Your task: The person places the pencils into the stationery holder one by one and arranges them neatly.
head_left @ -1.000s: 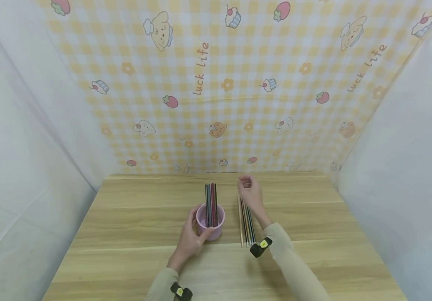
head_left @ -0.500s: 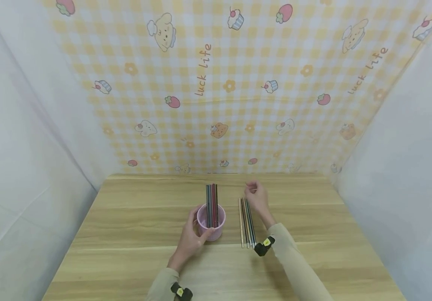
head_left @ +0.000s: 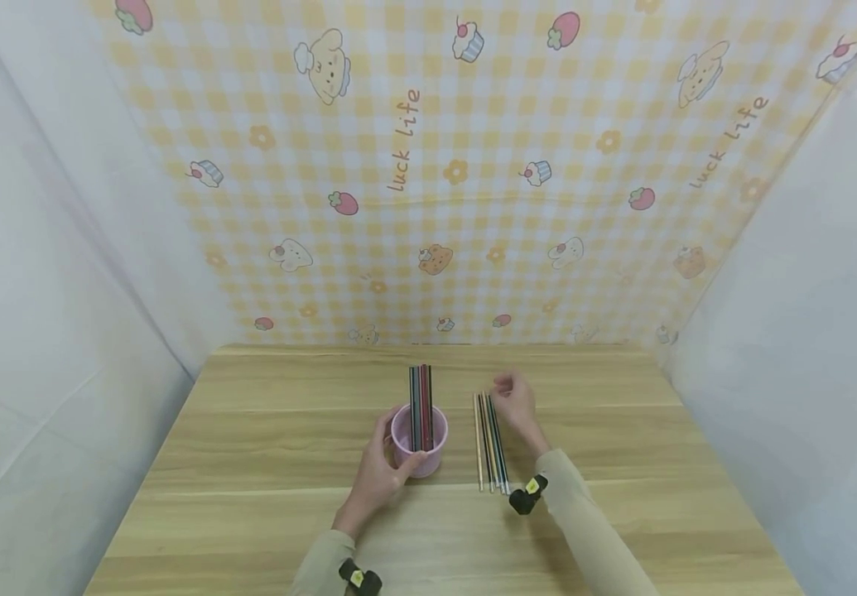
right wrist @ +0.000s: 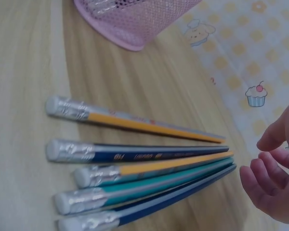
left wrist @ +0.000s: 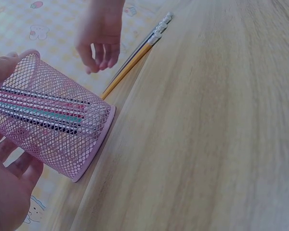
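A pink mesh cup [head_left: 416,447] [left wrist: 53,130] [right wrist: 135,19] stands on the wooden table [head_left: 264,430] with several pencils [head_left: 420,397] upright in it. My left hand [head_left: 377,472] [left wrist: 7,183] grips the cup's side. To the right, several loose pencils [head_left: 489,439] [right wrist: 139,168] [left wrist: 135,55] lie side by side. My right hand [head_left: 515,403] [right wrist: 274,178] [left wrist: 100,33] hovers at their far tips, fingers loosely curled, holding nothing.
A yellow checked cloth [head_left: 428,165] with cartoon prints hangs behind the table, and white walls close in on both sides. Black wrist cameras [head_left: 527,497] sit on both beige sleeves.
My right hand has come down and nearer, from above the table's back toward the far tips of the loose pencils. The left hand and cup have not moved.
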Motion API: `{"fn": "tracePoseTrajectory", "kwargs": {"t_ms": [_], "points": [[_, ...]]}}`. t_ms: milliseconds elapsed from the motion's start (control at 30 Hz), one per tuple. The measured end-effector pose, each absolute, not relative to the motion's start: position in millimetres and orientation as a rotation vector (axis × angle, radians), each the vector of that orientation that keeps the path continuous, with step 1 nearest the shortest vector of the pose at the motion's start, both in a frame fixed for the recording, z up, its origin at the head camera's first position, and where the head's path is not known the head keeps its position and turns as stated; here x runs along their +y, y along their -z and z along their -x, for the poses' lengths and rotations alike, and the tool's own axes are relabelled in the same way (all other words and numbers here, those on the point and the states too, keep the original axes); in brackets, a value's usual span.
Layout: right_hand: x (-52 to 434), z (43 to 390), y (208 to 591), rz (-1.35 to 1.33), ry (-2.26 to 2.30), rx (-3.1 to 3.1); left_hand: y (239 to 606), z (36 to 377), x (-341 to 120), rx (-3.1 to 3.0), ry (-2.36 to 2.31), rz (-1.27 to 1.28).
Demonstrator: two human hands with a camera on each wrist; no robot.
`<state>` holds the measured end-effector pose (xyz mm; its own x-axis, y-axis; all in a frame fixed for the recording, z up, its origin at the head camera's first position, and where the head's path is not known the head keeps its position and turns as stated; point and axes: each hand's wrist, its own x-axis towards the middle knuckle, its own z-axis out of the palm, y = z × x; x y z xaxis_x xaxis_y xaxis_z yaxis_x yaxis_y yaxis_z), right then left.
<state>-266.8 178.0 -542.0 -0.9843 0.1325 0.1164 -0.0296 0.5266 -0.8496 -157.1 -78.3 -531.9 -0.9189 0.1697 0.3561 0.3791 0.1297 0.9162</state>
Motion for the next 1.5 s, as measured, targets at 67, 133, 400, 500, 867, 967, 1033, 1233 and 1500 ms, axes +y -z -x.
{"fn": "tracePoseTrajectory", "kwargs": {"t_ms": [67, 133, 400, 500, 867, 967, 1033, 1233, 1500], "points": [[180, 266, 546, 0.075, -1.432, -2.607, 533, 157, -78, -2.227, 1.894, 0.553], [182, 265, 549, 0.059, -1.417, -2.621, 533, 157, -78, -2.224, 1.892, 0.56], [184, 262, 554, 0.094, -1.356, -2.779, 534, 157, -79, -2.218, 1.881, 0.578], [183, 261, 554, 0.092, -1.329, -2.823, 532, 157, -78, -2.213, 1.868, 0.586], [180, 258, 549, 0.147, -1.108, -3.005, 534, 157, -78, -2.215, 1.889, 0.579], [179, 257, 547, 0.14, -1.082, -3.026, 536, 158, -78, -2.221, 1.898, 0.57], [179, 257, 545, 0.135, -1.069, -3.034, 537, 158, -78, -2.225, 1.896, 0.565], [182, 257, 543, 0.142, -1.108, -3.007, 537, 159, -78, -2.232, 1.898, 0.554], [182, 260, 536, 0.117, -1.157, -2.875, 534, 158, -78, -2.238, 1.892, 0.557]]}}
